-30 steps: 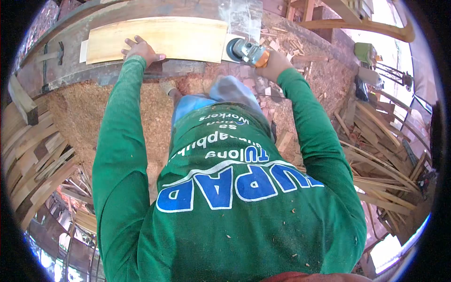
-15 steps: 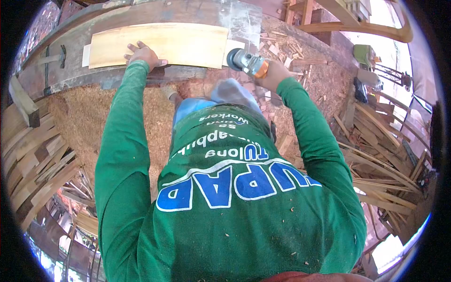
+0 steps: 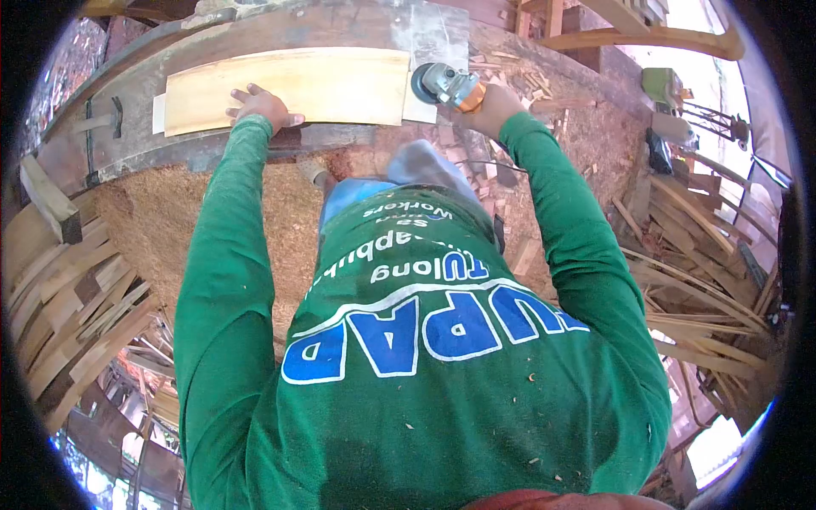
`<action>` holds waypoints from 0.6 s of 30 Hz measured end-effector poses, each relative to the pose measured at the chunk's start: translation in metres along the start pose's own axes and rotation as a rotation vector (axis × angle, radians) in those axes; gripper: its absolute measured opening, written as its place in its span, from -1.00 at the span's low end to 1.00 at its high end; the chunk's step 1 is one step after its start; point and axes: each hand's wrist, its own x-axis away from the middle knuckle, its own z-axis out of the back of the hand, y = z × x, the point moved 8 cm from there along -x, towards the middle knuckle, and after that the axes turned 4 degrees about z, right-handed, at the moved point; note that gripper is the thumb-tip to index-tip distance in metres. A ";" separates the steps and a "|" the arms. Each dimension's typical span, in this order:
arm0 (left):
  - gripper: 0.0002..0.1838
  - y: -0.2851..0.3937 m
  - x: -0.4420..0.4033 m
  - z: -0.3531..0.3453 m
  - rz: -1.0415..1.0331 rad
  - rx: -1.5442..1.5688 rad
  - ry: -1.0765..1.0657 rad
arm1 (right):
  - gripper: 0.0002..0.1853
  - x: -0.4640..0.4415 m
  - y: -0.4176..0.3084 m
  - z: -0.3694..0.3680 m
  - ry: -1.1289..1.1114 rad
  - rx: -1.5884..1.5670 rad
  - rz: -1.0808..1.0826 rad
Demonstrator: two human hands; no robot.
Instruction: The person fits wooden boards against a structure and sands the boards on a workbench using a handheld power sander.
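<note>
A pale wooden board [image 3: 340,85] lies lengthwise on the dark workbench [image 3: 127,157], with a lighter piece [image 3: 418,106] showing beneath its right end. My left hand [image 3: 262,109] rests on the board near its front edge, fingers spread. Wrapped round the orange body of an angle grinder [image 3: 455,85] is my right hand [image 3: 497,110]. The grinder's dark disc is just off the board's right end, above the lighter piece; whether it touches anything I cannot tell.
A hammer-like tool [image 3: 115,117] lies at the bench's left. Sawdust and wood scraps [image 3: 506,72] cover the ground. Stacked wood pieces [image 3: 85,314] are at the left, and long offcuts [image 3: 705,297] at the right. A green machine [image 3: 661,87] stands at the upper right.
My right hand has raised the angle grinder slightly toward the far side of the bench. The left hand stays on the board, which sits slightly lower in view.
</note>
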 end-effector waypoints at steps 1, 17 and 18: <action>0.50 0.001 -0.004 -0.004 0.013 0.001 -0.008 | -0.25 0.003 0.002 -0.005 0.022 0.021 0.017; 0.54 -0.002 0.005 0.001 0.014 0.072 -0.008 | -0.39 0.029 -0.008 -0.015 -0.009 -0.003 -0.006; 0.55 -0.001 0.002 -0.001 0.020 0.060 -0.021 | -0.34 0.024 -0.017 -0.005 -0.017 0.030 0.014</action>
